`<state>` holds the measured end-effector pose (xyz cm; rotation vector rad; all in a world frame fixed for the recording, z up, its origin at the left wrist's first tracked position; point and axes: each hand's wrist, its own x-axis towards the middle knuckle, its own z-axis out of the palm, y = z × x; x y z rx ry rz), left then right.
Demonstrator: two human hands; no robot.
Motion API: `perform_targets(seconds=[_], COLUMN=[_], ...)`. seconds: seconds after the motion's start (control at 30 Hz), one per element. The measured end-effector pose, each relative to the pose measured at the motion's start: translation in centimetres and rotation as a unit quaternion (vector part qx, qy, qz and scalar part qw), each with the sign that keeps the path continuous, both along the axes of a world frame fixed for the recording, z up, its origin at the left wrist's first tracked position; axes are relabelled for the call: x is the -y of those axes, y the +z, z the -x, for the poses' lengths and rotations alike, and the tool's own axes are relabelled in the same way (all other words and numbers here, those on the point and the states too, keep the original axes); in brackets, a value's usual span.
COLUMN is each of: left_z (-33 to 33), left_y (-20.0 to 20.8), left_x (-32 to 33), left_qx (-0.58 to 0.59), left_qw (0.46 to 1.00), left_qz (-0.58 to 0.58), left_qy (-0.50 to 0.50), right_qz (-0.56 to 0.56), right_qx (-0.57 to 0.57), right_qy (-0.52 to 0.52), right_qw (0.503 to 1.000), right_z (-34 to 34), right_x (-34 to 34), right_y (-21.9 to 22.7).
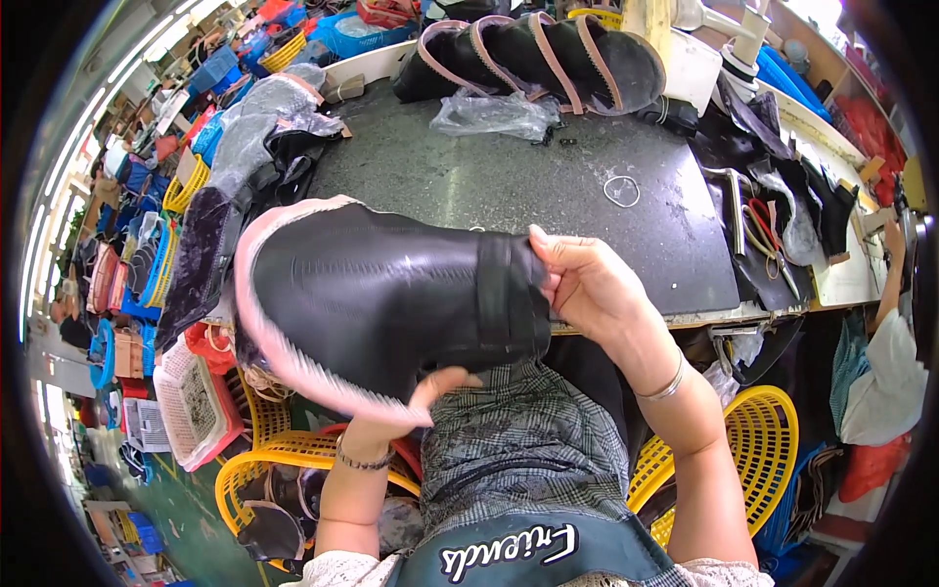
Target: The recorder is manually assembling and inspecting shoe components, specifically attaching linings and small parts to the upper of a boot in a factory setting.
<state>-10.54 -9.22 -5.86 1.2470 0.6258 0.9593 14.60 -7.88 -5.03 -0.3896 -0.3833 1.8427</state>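
A black leather boot upper (pixel 391 284) with a pale pink edge is held up in front of me, lying sideways over the near edge of the dark worktable (pixel 587 166). My right hand (pixel 595 293) pinches its narrow end, where a black band crosses it, between thumb and fingers. At the lower edge, my left hand (pixel 435 396) grips the upper with the thumb showing; the other fingers are hidden beneath. Part of the pink edge is smeared by motion. At the back of the table, several similar black uppers (pixel 528 64) with pink edges stand in a row.
Crumpled clear plastic (pixel 494 117) and a thin white loop (pixel 621 191) lie on the table. Scissors (pixel 768 240) rest at the right. Yellow baskets (pixel 773 440) flank my lap. Dark pieces and plastic (pixel 264 127) pile up at the left. Another person's arm (pixel 892 264) shows far right.
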Motion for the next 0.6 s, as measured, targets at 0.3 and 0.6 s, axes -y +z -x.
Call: perform_targets(seconds=[0.3,0.6], left_z=[-2.5,-3.7], left_y=[1.3,0.7], left_x=[-0.1,-0.4], left_qx=[0.058,0.093], left_qw=[0.982,0.981], left_qz=[0.174,0.150], left_qy=[0.044,0.084], right_qz=[-0.107,-0.193], right_qx=[0.316,0.430], right_qy=[-0.117,-0.344], right_qw=[0.935,0.812], right_z=[0.2,1.4], right_x=[2.8,3.0], right_y=[3.8,3.2])
